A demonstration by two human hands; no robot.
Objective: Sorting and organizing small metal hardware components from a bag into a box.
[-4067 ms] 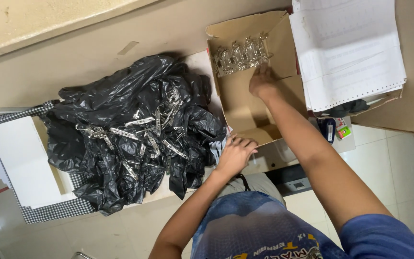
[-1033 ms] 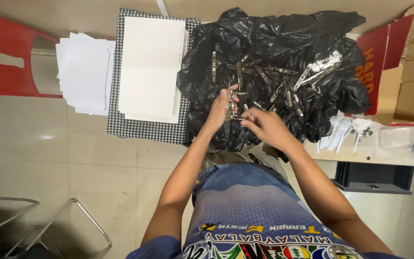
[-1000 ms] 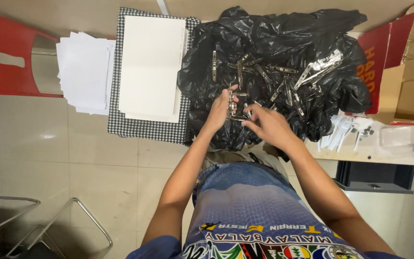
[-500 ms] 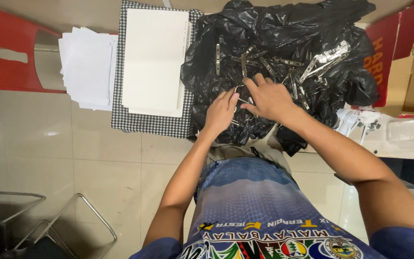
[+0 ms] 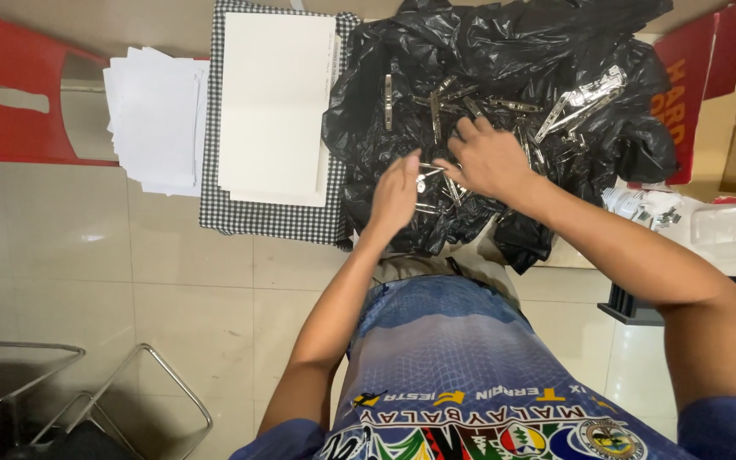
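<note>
A crumpled black plastic bag (image 5: 504, 51) lies spread on the table with several long silver metal clips (image 5: 577, 94) scattered over it. My left hand (image 5: 395, 192) is at the bag's near edge, fingers closed on a small metal clip (image 5: 426, 176). Just to its right, my right hand (image 5: 489, 159) rests palm down on the bag. Its fingers are spread over the loose clips, and its thumb is close to the piece in my left hand. Whether it grips a clip is hidden under the palm.
A black-and-white checked mat (image 5: 257, 217) with a white sheet (image 5: 274, 102) on it lies left of the bag. A stack of white paper (image 5: 153, 119) sits further left by a red chair (image 5: 19, 111). Red cardboard (image 5: 683, 94) and small plastic items (image 5: 649, 209) lie on the right. A metal frame (image 5: 87, 392) stands on the tiled floor.
My right hand has moved further up onto the bag and spread over the clips. My left hand stays at the bag's near edge. The view has shifted slightly.
</note>
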